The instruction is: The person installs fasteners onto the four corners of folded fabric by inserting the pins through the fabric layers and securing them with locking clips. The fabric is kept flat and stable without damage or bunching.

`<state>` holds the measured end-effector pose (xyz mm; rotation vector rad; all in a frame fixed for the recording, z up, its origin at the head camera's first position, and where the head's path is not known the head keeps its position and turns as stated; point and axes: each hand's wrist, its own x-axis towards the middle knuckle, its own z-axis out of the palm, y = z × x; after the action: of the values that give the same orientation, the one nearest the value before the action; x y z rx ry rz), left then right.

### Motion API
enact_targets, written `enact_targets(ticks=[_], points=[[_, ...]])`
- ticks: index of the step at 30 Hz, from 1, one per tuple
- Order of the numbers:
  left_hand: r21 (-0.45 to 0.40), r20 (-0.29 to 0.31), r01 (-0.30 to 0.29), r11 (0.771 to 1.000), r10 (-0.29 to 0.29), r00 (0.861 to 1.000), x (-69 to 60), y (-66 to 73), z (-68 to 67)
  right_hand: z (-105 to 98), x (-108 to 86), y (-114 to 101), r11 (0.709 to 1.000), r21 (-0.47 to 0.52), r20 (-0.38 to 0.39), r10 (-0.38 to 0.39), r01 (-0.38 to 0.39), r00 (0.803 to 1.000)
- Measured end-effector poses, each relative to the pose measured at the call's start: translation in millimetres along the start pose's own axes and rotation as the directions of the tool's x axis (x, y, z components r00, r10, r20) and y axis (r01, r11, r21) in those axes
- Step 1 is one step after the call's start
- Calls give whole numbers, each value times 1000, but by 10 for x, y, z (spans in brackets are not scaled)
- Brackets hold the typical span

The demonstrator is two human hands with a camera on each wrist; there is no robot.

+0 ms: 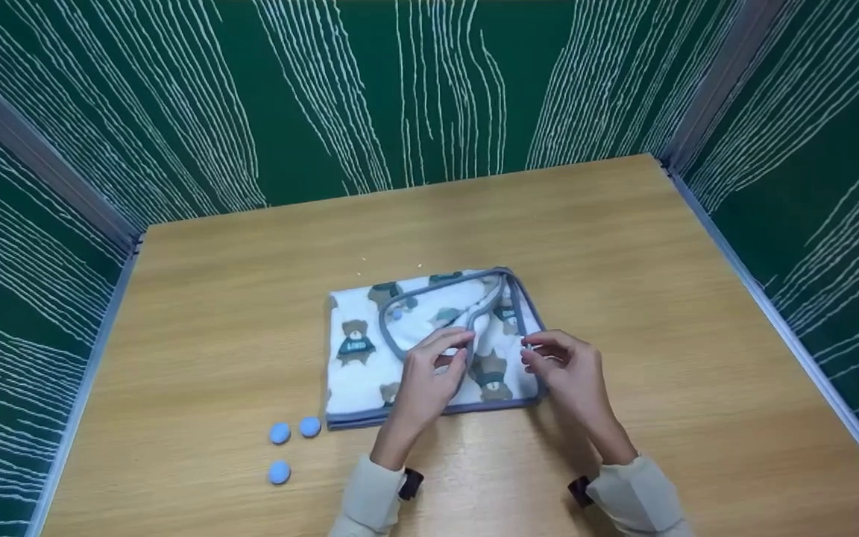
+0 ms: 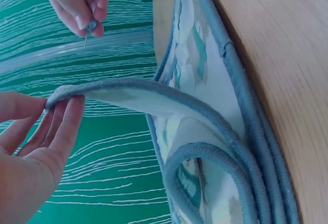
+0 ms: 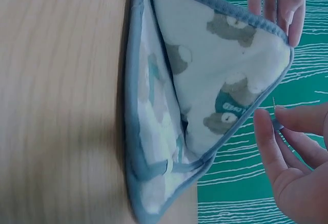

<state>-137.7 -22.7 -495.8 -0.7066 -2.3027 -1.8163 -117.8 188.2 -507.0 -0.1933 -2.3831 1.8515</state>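
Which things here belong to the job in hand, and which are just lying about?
In the job:
Blanket, edge pinched by the left hand
Pin, held in the right hand
Blue discs, probably; a similar blue dot shows on the blanket

Lying about:
Pale specks on the table, apparently

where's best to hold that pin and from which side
By the rounded blue-grey head of the pin, coming from the head end, opposite the shaft. The head looks wide enough for thumb and finger to pinch, as the right hand does now, while the thin, straight shaft juts out free and would likely be harder to grip and may prick.
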Motion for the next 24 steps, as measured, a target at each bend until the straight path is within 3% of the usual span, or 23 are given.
enact_targets(ticks=[7, 15, 24], points=[[3, -9, 37, 999, -37, 999, 16, 31, -20, 100, 31, -62, 1000, -22, 29, 3, -3, 1000], [-1, -11, 74, 997, -74, 997, 29, 183, -48, 177, 55, -82, 1000, -14, 38, -17, 17, 999], [29, -3, 78, 997, -78, 997, 20, 16, -55, 290, 125, -109, 998, 17, 37, -56, 56, 998]])
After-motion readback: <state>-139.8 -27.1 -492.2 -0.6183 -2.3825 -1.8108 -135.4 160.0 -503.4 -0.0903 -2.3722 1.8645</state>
